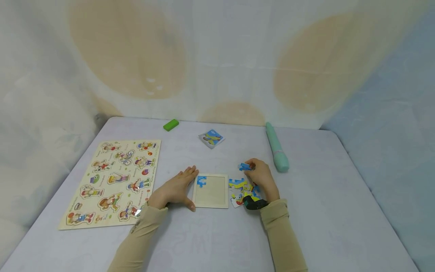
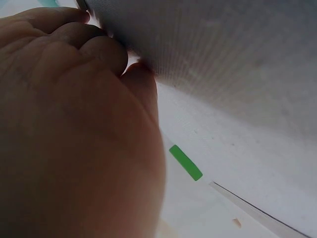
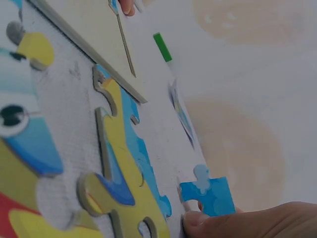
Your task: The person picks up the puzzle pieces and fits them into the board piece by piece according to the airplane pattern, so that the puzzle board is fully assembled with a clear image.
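Note:
My right hand (image 1: 261, 176) pinches a blue jigsaw piece (image 1: 244, 166) between thumb and fingers, just above the loose pieces. The right wrist view shows that piece (image 3: 218, 196) upright at the fingertips, its round knob pointing up. Several yellow, blue and white jigsaw pieces (image 1: 239, 184) lie right of a square wooden puzzle tray (image 1: 214, 194), partly hidden by the right wrist. One blue piece (image 1: 201, 181) sits in the tray's upper left corner. My left hand (image 1: 176, 189) rests at the tray's left edge, fingers extended and thumb spread toward the lower corner.
A large wooden board with sports figures (image 1: 115, 189) lies on the left, close to the left forearm. Toward the back are a green block (image 1: 171, 125) and a small picture card (image 1: 212, 138). A mint-green tapered stick-like object (image 1: 276, 149) lies beyond the right hand.

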`<move>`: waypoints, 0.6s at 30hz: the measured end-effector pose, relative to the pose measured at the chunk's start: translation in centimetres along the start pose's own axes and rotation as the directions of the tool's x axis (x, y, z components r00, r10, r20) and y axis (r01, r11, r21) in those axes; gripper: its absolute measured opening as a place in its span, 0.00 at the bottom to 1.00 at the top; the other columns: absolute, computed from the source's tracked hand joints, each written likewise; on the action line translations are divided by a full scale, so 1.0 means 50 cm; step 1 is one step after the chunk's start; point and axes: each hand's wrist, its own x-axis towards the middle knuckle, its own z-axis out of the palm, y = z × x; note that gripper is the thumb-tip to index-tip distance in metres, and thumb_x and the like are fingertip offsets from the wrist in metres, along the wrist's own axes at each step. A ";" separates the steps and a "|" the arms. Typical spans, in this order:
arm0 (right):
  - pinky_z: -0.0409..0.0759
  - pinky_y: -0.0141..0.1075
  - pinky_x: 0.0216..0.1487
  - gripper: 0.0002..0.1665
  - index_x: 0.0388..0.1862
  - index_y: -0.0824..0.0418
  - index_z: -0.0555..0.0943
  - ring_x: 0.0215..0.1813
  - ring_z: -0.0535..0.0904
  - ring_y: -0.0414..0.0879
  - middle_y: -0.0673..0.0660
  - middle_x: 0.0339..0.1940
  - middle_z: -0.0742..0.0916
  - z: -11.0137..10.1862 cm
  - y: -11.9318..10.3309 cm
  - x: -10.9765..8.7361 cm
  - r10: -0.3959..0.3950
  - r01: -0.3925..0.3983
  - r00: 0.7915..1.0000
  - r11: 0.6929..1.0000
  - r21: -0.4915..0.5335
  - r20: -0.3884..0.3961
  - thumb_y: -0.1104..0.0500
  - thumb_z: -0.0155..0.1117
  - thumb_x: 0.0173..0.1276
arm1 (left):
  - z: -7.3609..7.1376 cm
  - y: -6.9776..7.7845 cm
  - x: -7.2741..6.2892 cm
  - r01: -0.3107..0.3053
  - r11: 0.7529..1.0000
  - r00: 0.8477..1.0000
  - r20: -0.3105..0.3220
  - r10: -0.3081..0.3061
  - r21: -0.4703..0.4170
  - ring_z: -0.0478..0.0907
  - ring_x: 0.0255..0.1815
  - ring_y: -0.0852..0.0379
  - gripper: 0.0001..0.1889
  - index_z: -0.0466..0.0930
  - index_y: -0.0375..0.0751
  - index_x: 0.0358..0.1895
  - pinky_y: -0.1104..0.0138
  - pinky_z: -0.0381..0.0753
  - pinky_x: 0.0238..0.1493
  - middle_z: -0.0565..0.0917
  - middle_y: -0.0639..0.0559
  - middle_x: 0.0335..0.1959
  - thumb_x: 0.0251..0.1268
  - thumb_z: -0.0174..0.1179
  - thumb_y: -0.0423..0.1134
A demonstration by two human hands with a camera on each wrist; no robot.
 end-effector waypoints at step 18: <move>0.75 0.29 0.28 0.16 0.55 0.61 0.80 0.28 0.79 0.44 0.61 0.36 0.89 0.021 -0.045 -0.013 -0.099 0.091 0.994 0.981 0.169 0.041 0.60 0.60 0.69 | -0.001 0.000 -0.001 -0.003 1.000 1.000 -0.006 0.003 0.003 0.43 0.80 0.41 0.66 0.50 0.33 0.76 0.49 0.45 0.80 0.48 0.38 0.79 0.30 0.82 0.50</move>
